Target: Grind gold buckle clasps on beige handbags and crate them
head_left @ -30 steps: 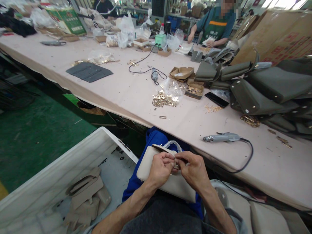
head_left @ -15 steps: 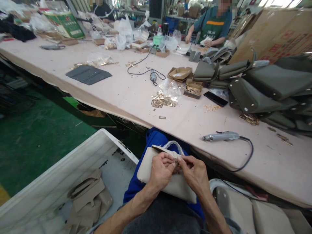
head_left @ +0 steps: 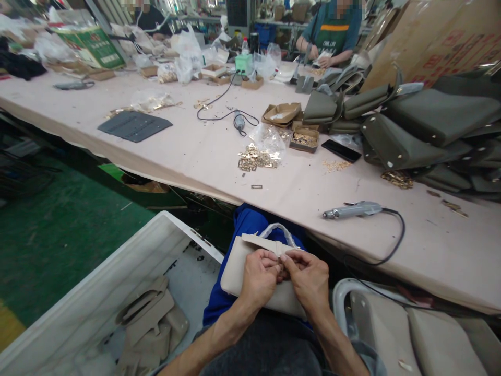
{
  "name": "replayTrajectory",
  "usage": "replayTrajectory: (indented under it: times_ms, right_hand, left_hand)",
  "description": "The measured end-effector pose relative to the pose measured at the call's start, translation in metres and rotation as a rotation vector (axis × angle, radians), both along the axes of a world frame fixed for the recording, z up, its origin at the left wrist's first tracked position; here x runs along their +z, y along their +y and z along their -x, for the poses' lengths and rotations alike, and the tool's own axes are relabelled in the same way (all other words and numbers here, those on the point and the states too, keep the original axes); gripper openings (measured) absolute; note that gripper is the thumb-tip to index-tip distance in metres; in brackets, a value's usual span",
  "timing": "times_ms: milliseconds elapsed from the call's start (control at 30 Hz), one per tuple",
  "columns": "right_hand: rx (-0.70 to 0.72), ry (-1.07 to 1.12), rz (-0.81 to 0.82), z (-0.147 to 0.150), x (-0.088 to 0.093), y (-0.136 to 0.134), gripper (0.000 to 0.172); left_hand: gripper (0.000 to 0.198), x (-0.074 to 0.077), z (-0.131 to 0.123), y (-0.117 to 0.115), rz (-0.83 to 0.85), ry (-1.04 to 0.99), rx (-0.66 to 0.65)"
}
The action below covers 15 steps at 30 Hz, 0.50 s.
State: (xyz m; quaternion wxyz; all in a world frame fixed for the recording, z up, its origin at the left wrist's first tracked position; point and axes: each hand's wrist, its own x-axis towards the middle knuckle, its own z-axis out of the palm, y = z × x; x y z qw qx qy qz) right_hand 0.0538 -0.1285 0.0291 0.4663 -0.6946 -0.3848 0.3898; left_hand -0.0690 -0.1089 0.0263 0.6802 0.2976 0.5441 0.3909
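A beige handbag (head_left: 237, 263) lies across my lap, its wrapped carrying handle (head_left: 279, 230) standing up at the far side. Both hands meet at the middle of its front flap (head_left: 260, 242). My left hand (head_left: 260, 274) is closed, its fingers pinched at the flap's lower tip. Facing it, my right hand (head_left: 307, 274) also pinches there, with thumb and forefinger on the flap's strap. Whether a small metal part sits between the fingertips is hidden.
On the table are an electric screwdriver (head_left: 354, 210) with a cord, a pile of metal fittings (head_left: 258, 158), a phone (head_left: 341, 151) and dark green bags (head_left: 442, 117). A white bin (head_left: 172, 222) stands left, more beige bags (head_left: 385, 329) right. A co-worker (head_left: 332, 39) sits opposite.
The view has shifted slightly. My hands stay at the bag's flap, and my right hand's fingers have curled in a little closer to my left. The co-worker's hands have moved.
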Motion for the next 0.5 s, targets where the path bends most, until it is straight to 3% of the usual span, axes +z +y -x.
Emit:
replayTrajectory:
  times_ms: [233,367,500]
  right_hand:
    - [-0.001,-0.05,0.035,0.004,0.0,-0.001,0.029]
    - [0.029,-0.038,0.049,-0.001,0.001,0.0,0.029]
    - [0.073,-0.104,0.028,-0.008,0.004,0.002,0.024]
  left_hand:
    - [0.03,-0.001,0.003,0.002,0.06,-0.029,-0.075]
    - [0.038,0.003,0.003,0.006,0.104,0.016,-0.099]
    - [0.041,0.001,0.003,0.009,0.056,0.078,-0.114]
